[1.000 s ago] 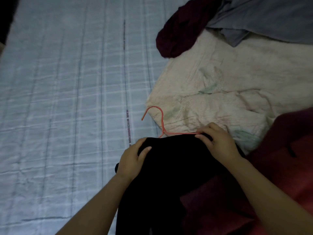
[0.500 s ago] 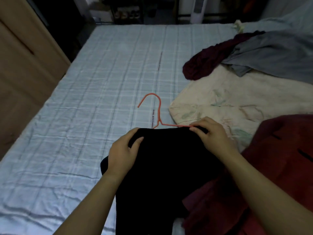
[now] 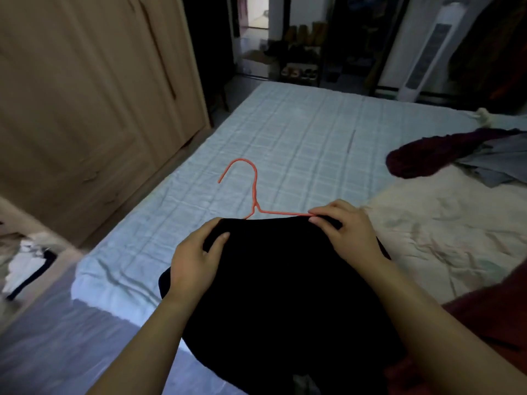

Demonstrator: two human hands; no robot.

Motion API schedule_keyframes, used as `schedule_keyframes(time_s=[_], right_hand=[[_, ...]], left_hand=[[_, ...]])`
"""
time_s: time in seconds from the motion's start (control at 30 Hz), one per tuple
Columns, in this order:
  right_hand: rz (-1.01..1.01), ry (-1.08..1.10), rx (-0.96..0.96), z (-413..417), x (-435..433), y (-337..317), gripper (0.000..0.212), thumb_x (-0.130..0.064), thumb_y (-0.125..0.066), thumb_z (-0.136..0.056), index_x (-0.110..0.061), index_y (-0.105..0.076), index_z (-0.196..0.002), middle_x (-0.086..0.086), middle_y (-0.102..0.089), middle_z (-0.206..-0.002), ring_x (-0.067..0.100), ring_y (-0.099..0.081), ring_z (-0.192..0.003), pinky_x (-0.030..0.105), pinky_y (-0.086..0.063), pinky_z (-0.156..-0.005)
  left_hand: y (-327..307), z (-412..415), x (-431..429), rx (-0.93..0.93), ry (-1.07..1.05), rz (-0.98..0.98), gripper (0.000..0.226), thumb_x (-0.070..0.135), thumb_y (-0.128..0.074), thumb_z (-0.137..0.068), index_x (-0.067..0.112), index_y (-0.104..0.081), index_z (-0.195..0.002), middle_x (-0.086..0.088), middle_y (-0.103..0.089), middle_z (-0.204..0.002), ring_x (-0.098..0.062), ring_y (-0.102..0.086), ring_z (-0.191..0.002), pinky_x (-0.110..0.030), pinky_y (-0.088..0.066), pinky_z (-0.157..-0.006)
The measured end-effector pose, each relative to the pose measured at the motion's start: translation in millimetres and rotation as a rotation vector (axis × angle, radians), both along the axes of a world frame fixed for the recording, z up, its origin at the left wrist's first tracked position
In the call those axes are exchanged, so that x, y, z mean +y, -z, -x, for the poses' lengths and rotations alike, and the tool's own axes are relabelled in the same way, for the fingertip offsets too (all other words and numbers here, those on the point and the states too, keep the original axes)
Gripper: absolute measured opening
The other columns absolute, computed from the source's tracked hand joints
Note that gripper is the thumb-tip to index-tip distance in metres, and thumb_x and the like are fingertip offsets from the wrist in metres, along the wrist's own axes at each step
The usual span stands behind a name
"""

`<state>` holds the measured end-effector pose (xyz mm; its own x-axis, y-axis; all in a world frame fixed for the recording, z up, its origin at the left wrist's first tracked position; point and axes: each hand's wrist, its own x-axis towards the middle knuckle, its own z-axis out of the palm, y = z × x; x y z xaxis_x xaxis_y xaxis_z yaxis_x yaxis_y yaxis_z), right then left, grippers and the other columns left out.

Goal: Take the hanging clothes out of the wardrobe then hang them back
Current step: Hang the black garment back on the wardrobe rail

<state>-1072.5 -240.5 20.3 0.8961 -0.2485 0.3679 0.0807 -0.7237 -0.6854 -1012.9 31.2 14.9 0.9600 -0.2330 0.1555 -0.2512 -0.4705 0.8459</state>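
1. Head view: our left hand (image 3: 196, 258) is curled over the left top edge of the soft black fabric garment (image 3: 279, 280), thumb on the front. Our right hand (image 3: 348, 235) pinches the right top edge together with the right arm of the thin orange wire hanger (image 3: 254, 189).
2. Both hands are clamped on the cloth, neither spread. We cannot tell whether the left hand also catches the wire beneath the fabric.
3. We judge the garment light, limp and likely to slide off so thin a wire, so the shoulders are the places to hold. The hanger looks light and slightly springy, and its hook stands clear above the cloth, free for a one-handed carry.
4. The garment drapes from our hands over the near edge of the pale blue checked bed (image 3: 285, 132).
5. To the right on the bed lie a crumpled cream blanket (image 3: 442, 238) and a dark maroon garment (image 3: 422, 158). The tan wooden wardrobe (image 3: 85, 109) stands to the left.
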Motion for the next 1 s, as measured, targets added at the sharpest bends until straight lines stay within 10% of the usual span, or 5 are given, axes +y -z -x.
schedule_keyframes(time_s=[0.6,1.0], right_hand=[[0.193,-0.644,-0.243,-166,425,6,0.031,-0.033,-0.065,-0.084,-0.027,-0.065,-0.114,-0.003,-0.046,-0.122,0.010,-0.054,-0.092,0.027,-0.049,-0.071],[0.033,-0.907,-0.397,-372,638,-8,0.037,-0.043,-0.051,-0.088,-0.024,-0.065,-0.117,-0.005,-0.051,-0.104,0.008,-0.054,-0.088,0.022,-0.044,-0.071]], left_hand=[[-30,-9,432,-0.204,-0.697,-0.057,0.027,0.036,-0.067,-0.081,0.030,-0.067,-0.108,0.022,-0.064,-0.104,0.003,-0.057,-0.103,-0.021,-0.044,-0.091],[-77,-155,618,-0.295,-0.902,-0.141,0.039,0.056,-0.056,-0.074,0.040,-0.061,-0.109,0.025,-0.067,-0.105,0.005,-0.060,-0.102,-0.030,-0.049,-0.093]])
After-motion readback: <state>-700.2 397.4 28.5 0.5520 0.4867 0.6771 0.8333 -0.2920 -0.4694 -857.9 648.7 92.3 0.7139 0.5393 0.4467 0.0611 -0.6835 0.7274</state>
